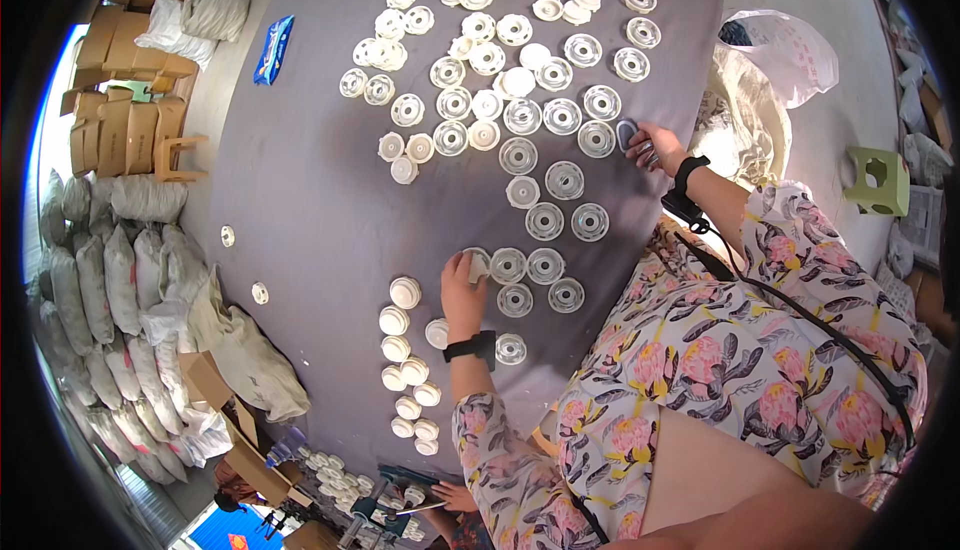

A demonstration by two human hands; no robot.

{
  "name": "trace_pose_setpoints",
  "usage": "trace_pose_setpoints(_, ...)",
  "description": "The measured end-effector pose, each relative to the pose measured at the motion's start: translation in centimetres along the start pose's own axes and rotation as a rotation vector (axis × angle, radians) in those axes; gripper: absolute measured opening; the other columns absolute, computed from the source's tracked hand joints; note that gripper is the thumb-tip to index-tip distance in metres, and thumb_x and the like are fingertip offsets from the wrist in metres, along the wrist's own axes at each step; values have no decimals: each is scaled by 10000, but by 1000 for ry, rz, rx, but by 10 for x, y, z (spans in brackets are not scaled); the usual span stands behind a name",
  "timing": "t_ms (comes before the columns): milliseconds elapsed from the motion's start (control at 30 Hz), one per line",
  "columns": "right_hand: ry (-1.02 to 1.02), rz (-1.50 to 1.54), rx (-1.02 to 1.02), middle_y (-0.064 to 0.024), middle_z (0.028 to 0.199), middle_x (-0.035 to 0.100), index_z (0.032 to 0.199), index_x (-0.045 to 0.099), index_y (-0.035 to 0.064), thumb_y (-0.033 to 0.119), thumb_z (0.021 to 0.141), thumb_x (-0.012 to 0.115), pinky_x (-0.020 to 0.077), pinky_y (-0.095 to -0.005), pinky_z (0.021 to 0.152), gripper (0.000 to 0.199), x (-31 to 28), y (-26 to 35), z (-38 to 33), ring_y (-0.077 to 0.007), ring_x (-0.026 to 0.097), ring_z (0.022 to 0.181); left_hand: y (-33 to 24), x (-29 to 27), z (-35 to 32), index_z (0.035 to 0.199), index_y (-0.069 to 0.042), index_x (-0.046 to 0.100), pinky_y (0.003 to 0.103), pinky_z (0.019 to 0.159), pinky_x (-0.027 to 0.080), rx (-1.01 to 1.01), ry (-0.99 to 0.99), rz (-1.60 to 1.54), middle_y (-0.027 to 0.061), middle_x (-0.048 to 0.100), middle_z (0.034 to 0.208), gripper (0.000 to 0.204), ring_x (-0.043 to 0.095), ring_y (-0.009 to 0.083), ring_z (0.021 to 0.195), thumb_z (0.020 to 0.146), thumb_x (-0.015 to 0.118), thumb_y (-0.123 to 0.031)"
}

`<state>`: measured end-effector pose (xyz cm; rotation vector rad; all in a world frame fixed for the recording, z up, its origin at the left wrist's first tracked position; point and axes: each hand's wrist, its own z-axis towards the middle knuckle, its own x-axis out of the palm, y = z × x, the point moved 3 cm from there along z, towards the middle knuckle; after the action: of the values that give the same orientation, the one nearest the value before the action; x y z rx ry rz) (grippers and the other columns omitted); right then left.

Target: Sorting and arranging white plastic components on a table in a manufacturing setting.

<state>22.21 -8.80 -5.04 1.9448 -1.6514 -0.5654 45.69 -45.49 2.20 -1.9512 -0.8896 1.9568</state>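
Note:
Round white plastic parts cover much of a grey table (320,180). My left hand (463,295) is closed on the edge of a white round part (481,264), partly hidden by my fingers. Beside it lie clear-rimmed discs with ring-shaped centres, one of them a ringed disc (509,266). Near the table's right edge, my right hand (655,148) is closed on a small dark grey oval piece (626,135); its exact kind does not show. Another ringed disc (597,139) lies just left of that piece. Thick white caps (404,292) form a rough column left of my left hand.
A blue packet (273,50) lies toward the far left. Two small white parts, one a ring (228,236), lie near the left edge. At the bottom, a co-worker's hand (456,496) is beside a tool. Sacks (120,285), cartons (125,135) and a green stool (877,181) stand around.

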Motion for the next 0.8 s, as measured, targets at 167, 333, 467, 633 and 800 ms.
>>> trace_pose_setpoints(167,-5,-14,6,-102,731,661,847,571,63,418,857,409,373,-307,418,390,1,0,-2,-169,535,467,-8,5,5,1106,-62,569,381,866,432,29,37,267,133,534,1120,436,513,321,1018,680,662,-71)
trace_pose_setpoints(333,-13,-10,-15,-104,729,657,836,568,56,419,860,406,380,-308,417,398,2,1,-5,-173,538,469,28,-15,-4,1109,-78,559,411,851,415,-71,-103,256,146,533,1090,467,504,316,1011,659,682,-101)
trace_pose_setpoints(467,-13,16,14,-109,729,654,828,569,54,413,864,402,385,-310,423,399,-1,2,-8,-175,540,474,46,-43,15,1107,-58,554,422,848,413,-277,-60,502,163,529,1069,481,505,334,993,652,696,-120)
trace_pose_setpoints(633,2,15,9,-115,728,656,841,573,35,419,862,405,399,-308,418,419,0,2,-15,-180,556,471,31,-30,104,1144,-4,505,429,862,408,-22,-236,282,186,525,1070,507,499,362,1001,686,689,-120)
trace_pose_setpoints(800,-36,7,19,-130,723,643,805,566,37,409,866,401,398,-319,441,412,5,8,-27,-192,551,489,39,-21,184,1163,7,462,431,885,404,77,-432,73,190,520,1110,509,491,378,1026,714,674,-102)
